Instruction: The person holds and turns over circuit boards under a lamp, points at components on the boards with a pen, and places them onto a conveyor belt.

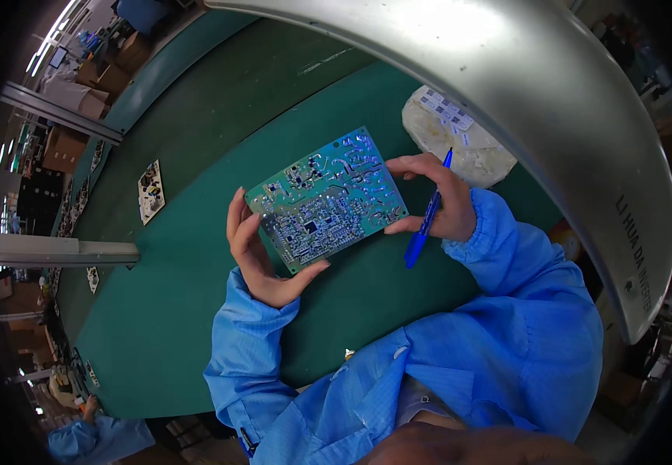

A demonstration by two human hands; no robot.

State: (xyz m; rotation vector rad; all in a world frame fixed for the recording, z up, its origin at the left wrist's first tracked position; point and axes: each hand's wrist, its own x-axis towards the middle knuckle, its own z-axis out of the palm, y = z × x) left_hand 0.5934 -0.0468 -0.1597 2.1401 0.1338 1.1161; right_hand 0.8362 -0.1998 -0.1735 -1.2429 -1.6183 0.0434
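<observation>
A green circuit board [328, 200] with solder joints and small chips is held tilted above the green table. My left hand [262, 260] grips its left and lower-left edge between thumb and fingers. On the right edge, my right hand [440, 198] pinches the board with thumb and index finger. A blue marker pen [430, 211] also sits in my right hand, crossing the fingers with its thick end pointing down.
A whitish round pad [460, 139] with printed labels lies behind my right hand. A large grey lamp housing [568, 101] arches over the right side. Another board [151, 192] rests at the left. A co-worker's blue sleeve [103, 438] shows at the lower left.
</observation>
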